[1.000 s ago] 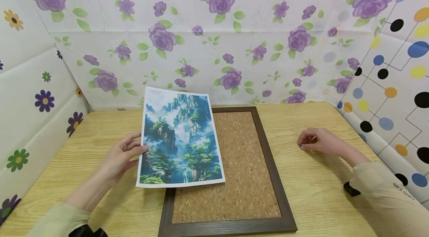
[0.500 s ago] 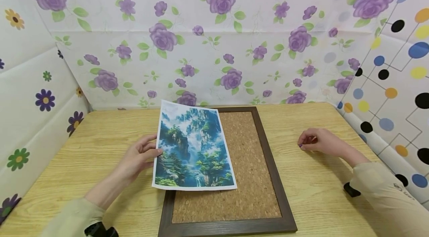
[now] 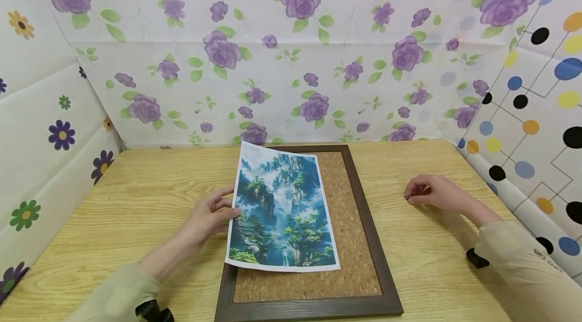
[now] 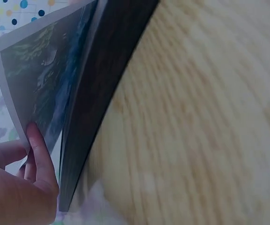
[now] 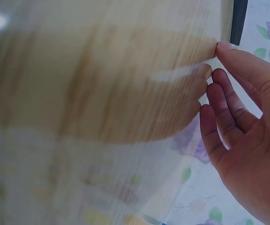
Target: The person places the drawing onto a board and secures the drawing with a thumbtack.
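A sheet of paper printed with a mountain landscape (image 3: 286,216) hangs tilted over the left and middle of a cork board (image 3: 350,241) with a dark wooden frame. Thumb and fingers of my left hand (image 3: 211,216) pinch its left edge. From the left wrist camera, the printed sheet (image 4: 36,70) leans beside the dark frame (image 4: 102,79). Right of the board, my right hand (image 3: 438,193) rests with loosely bent fingers on the tabletop. A tiny purple speck shows at its fingertips; what it is cannot be told. The right wrist view shows the fingertips (image 5: 214,77) touching the glossy surface.
The board lies on a pale wood-grain table (image 3: 150,180). Behind it stands a white wall covering with purple roses (image 3: 300,49). Patterned sheets close off the left side (image 3: 36,175) and the dotted right side (image 3: 536,125).
My left hand has carried the printed sheet rightward and slightly toward me, so it covers more of the cork board. The right hand stays in place.
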A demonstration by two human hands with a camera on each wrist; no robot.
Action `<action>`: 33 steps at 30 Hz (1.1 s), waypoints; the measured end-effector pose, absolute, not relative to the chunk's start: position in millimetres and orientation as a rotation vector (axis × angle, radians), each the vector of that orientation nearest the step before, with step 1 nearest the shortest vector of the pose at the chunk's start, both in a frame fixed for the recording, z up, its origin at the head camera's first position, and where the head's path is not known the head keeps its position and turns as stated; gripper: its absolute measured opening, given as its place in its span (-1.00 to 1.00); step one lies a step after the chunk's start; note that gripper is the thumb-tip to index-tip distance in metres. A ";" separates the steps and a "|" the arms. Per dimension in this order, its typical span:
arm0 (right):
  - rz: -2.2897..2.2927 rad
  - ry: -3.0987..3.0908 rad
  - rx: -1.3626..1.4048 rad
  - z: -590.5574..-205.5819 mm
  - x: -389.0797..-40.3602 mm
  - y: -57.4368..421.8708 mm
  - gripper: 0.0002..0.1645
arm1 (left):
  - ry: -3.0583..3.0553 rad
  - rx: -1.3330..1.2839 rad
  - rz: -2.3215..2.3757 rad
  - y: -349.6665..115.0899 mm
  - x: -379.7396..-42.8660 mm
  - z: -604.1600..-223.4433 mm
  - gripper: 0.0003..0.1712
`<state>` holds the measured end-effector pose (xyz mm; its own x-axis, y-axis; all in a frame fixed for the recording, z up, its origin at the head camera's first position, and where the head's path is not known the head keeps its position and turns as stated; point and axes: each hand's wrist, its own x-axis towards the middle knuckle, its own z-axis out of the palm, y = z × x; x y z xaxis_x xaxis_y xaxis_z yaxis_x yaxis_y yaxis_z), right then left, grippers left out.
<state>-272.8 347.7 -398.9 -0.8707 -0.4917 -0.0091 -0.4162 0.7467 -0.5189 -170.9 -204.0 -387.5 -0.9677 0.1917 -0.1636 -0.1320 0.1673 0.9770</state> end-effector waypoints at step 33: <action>-0.721 2.868 -0.720 -400.6 -273.6 347.5 -0.93 | 2.340 0.070 1.706 -173.7 -174.4 -391.8 -0.15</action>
